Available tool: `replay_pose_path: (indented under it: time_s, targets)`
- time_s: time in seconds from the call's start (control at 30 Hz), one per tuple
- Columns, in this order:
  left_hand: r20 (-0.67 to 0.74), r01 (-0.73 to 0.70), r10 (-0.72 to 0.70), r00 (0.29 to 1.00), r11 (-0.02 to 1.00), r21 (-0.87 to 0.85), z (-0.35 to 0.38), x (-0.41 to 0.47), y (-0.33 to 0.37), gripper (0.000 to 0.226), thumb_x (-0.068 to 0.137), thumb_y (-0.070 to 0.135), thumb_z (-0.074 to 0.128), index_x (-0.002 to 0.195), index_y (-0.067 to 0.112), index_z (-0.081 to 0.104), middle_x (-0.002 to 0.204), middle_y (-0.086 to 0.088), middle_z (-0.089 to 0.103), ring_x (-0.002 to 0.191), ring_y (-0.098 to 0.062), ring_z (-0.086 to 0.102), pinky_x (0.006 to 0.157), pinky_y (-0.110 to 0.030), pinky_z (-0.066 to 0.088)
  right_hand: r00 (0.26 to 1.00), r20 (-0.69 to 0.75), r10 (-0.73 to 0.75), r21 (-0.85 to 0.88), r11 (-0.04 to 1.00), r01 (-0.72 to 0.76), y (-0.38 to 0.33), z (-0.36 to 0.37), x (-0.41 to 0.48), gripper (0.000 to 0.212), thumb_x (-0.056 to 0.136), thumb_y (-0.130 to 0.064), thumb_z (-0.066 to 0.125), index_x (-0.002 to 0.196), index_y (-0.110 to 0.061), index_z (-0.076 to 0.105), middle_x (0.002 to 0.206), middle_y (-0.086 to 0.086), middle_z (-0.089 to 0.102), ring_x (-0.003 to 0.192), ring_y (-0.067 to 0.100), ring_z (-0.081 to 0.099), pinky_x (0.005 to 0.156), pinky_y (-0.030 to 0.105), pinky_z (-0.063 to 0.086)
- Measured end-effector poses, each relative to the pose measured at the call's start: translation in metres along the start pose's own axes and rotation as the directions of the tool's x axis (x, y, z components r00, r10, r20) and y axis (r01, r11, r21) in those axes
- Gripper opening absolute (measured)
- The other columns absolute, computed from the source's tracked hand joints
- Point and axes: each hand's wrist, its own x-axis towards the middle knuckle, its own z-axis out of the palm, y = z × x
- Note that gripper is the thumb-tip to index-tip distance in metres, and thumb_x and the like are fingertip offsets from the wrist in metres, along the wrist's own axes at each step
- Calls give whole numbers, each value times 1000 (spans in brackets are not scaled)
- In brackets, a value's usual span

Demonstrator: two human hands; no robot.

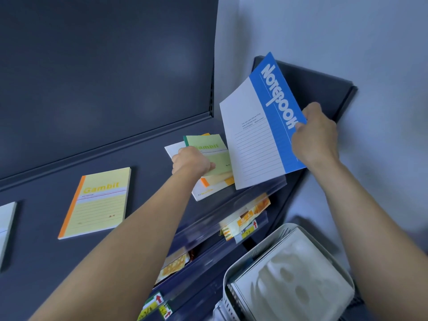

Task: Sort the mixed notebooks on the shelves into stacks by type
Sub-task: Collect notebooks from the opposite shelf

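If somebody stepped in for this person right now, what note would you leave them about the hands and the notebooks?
Right grip: pinches the blue Notebook by its blue edge, held above the shelf.
Left grip: holds the green Gambit notebook on top of a mixed pile.
Done: one yellow Gambit notebook lies alone to the left.
Left: set down the blue one, split the pile by type.

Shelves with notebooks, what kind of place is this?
Probably a stationery shop: dark shelves with price tags on the front strips, new notebooks like the yellow Gambit notebook, and a basket.
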Motion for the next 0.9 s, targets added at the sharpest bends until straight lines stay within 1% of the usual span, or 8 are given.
replay_pose_path:
  time_s: [0.1, 0.17, 0.23, 0.33, 0.4, 0.5, 0.7, 0.9]
  targets:
    - [-13, -6, 5, 1000, 990, -144, 1, 0, 0, 37, 80, 13, 62, 113, 2, 51, 112, -12, 57, 102, -27, 55, 66, -33, 51, 1000, -4, -1, 21, 1000, 1, 1, -1, 1, 7, 93, -4, 39, 96, -10, 35, 92, 5, 49, 79, 28, 51, 59, 35, 45]
    - [-67, -15, -1, 998, 972, -234, -4, -4, -2, 33, 85, 4, 48, 118, -2, 46, 111, -10, 56, 93, -27, 55, 59, -32, 44, 1000, -13, -6, 35, 999, 6, 1, -3, -1, 8, 92, -3, 38, 95, -10, 35, 92, 5, 51, 79, 29, 52, 59, 37, 47]
    - [-146, -52, 9, 989, 955, -291, -16, -15, -2, 32, 89, 0, 41, 121, -3, 38, 104, -9, 48, 92, -28, 50, 66, -34, 41, 1000, -24, -19, 40, 999, 20, 0, -5, -3, 9, 92, -2, 37, 95, -11, 34, 92, 6, 51, 79, 29, 54, 60, 40, 50]
    - [-238, -139, 59, 969, 933, -333, -36, -35, -6, 28, 92, 1, 36, 120, -1, 35, 111, -13, 50, 99, -32, 53, 71, -38, 44, 998, -51, -29, 31, 999, 30, -2, -9, -11, 10, 91, -2, 35, 93, -12, 32, 92, 6, 50, 77, 28, 51, 55, 34, 41]
    - [-280, -200, 99, 955, 910, -362, -46, -46, -10, 19, 93, 3, 33, 112, 2, 35, 99, -9, 49, 88, -30, 53, 64, -37, 43, 996, -78, -33, 23, 999, 35, -4, -14, -19, 12, 91, -1, 34, 93, -13, 31, 89, 5, 49, 75, 28, 50, 51, 29, 35]
    - [-304, -288, 169, 938, 867, -407, -58, -67, -15, 4, 96, 8, 30, 100, 8, 30, 79, 0, 41, 63, -16, 41, 49, -30, 32, 991, -134, -20, 5, 1000, 21, -9, -28, -40, 16, 89, 1, 34, 93, -14, 31, 87, 4, 48, 74, 28, 47, 46, 28, 28]
    - [-270, -470, 385, 882, 731, -495, -76, -130, -30, 3, 98, 10, 32, 101, 9, 30, 76, 4, 39, 63, -11, 38, 51, -27, 33, 973, -228, 36, 5, 999, -35, -15, -65, -110, 17, 87, 1, 35, 93, -15, 31, 79, 0, 47, 71, 29, 46, 48, 31, 26]
    - [-156, -553, 579, 800, 611, -566, -67, -201, -44, 4, 99, 12, 35, 101, 10, 33, 82, 3, 43, 70, -14, 40, 58, -29, 36, 933, -329, 145, -39, 985, -167, -5, -109, -208, 19, 89, 0, 36, 96, -17, 33, 68, -5, 43, 61, 19, 43, 51, 31, 30]
